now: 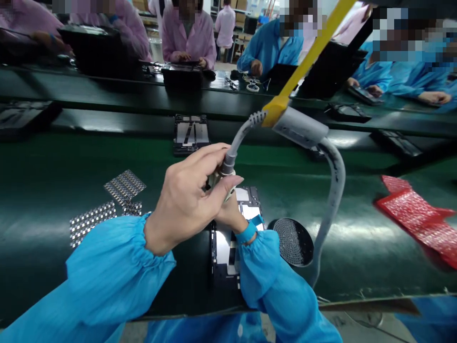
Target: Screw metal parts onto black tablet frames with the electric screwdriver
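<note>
My left hand (193, 190) is wrapped round the top of a hanging power screwdriver (226, 166), where its grey cable (332, 190) enters. The cable loops up to a grey connector on a yellow strap (314, 47). My right hand (232, 214) sits under the left, mostly hidden, closed low on the same tool. Below both hands lies a dark device frame with white and silver parts (228, 247). Both arms wear blue sleeves.
A round black mesh dish (293, 240) sits right of the frame. Sheets of small metal parts (107, 205) lie to the left, red bubble wrap (417, 214) to the right. Another frame (191, 133) lies farther along the green belt. People work at the bench opposite.
</note>
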`<state>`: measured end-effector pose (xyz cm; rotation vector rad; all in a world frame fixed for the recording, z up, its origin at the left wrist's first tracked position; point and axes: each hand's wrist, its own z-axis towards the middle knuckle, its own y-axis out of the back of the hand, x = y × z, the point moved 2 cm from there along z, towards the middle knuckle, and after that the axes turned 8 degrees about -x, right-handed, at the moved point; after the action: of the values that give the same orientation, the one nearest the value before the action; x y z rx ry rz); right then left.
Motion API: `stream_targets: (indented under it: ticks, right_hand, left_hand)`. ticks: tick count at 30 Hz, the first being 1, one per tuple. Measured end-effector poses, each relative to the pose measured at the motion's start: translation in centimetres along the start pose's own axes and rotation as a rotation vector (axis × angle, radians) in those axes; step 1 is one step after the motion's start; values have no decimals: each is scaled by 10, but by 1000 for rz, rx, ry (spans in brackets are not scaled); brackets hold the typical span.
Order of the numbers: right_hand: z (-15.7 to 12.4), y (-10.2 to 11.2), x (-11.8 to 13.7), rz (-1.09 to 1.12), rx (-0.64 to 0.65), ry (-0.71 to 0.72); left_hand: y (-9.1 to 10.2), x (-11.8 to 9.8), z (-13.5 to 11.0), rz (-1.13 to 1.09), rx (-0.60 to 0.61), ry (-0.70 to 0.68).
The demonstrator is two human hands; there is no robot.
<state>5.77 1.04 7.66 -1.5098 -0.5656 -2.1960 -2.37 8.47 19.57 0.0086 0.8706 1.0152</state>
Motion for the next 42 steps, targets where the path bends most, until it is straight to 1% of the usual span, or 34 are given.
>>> stream_targets:
  ticks: [3,8,10,12,14,15,16,18,20,22,25,27,28,30,32,34,35,37,38,40,42]
  right_hand:
    - [0,0,-3,39,39,73]
    - [2,0,-4,20,23,98]
    - [3,0,-5,18,21,77]
    - [2,0,-6,34,19,36]
    - [2,-1,-7,66,3,-18]
    - [1,-1,-7,83,-4,-46]
    - [1,-1,-6,102,-9,-67]
    - [2,0,0,172,-2,-78]
    - [3,1,11,272,12,-45]
    - [6,4,25,384,12,1]
    - [9,14,39,472,-13,-16]
    - [9,26,42,434,-77,-32]
    - [8,34,42,403,-114,-25]
    - [4,51,41,392,-146,14]
    - [-1,68,38,428,-126,41]
    - [-6,83,36,432,-121,47]
    - [-9,88,36,403,-126,33]
    - [-15,94,33,328,-111,-23]
    - [-19,95,32,302,-79,-62]
    - [-26,90,27,289,1,-147]
    - [-33,80,19,307,39,-223]
  left_hand:
    - [0,0,-6,-7,8,-4]
    - [1,-3,-2,12,7,-27]
    - [7,-4,-2,40,-2,-30]
    - [18,-4,-10,99,-46,-10]
    - [27,-2,-31,189,-82,17]
    - [30,-1,-45,234,-74,19]
    - [29,0,-63,272,-40,10]
    - [19,2,-103,289,98,-60]
    - [2,2,-141,274,258,-146]
    - [-16,-2,-171,236,345,-271]
    - [-40,-7,-196,208,455,-448]
    - [-49,-7,-204,240,506,-509]
    - [-51,-6,-206,265,514,-516]
    - [-53,-2,-207,306,489,-515]
    - [-55,8,-205,322,479,-519]
    - [-60,25,-194,335,491,-519]
    - [-65,37,-184,344,492,-514]
    - [-78,64,-157,357,495,-481]
    - [-86,79,-139,360,502,-454]
    - [-105,109,-100,387,553,-372]
    - [-124,135,-60,465,585,-289]
